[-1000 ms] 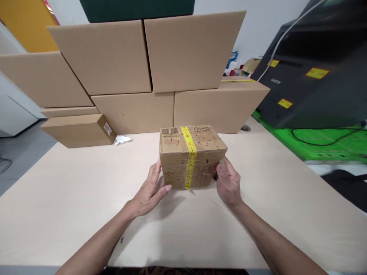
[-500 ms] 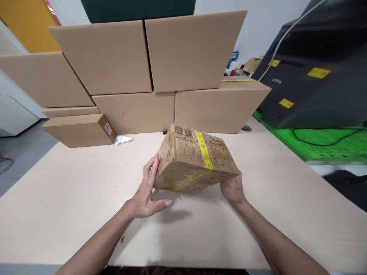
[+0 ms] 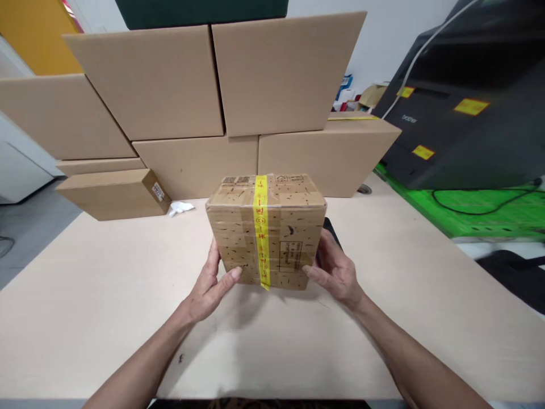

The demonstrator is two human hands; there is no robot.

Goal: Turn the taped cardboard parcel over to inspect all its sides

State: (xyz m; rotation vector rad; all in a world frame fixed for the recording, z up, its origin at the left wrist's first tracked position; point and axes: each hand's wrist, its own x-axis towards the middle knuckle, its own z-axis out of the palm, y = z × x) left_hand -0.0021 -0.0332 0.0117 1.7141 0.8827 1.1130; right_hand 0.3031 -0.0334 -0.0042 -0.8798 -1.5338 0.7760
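A speckled cardboard box (image 3: 227,236) with a yellow tape strip down its top and front is between my hands over the table. My left hand (image 3: 209,287) grips its lower left side, thumb on the front face. On the right, my right hand (image 3: 338,270) holds the lower right corner, its thumb on the front and its other fingers partly hidden along the side. A dark flat object (image 3: 332,232) shows just behind the box, by my right hand; most of it is hidden.
Large cartons (image 3: 170,85) are stacked along the back of the table (image 3: 85,318). A smaller carton (image 3: 114,196) lies at the back left beside a crumpled white scrap (image 3: 181,208). Beyond the table's right side stands a dark machine (image 3: 460,125) over a green surface.
The box has turned so its front faces me squarely, and sits slightly further left. My right hand has brought its thumb onto the front. The dark flat object has come into view.
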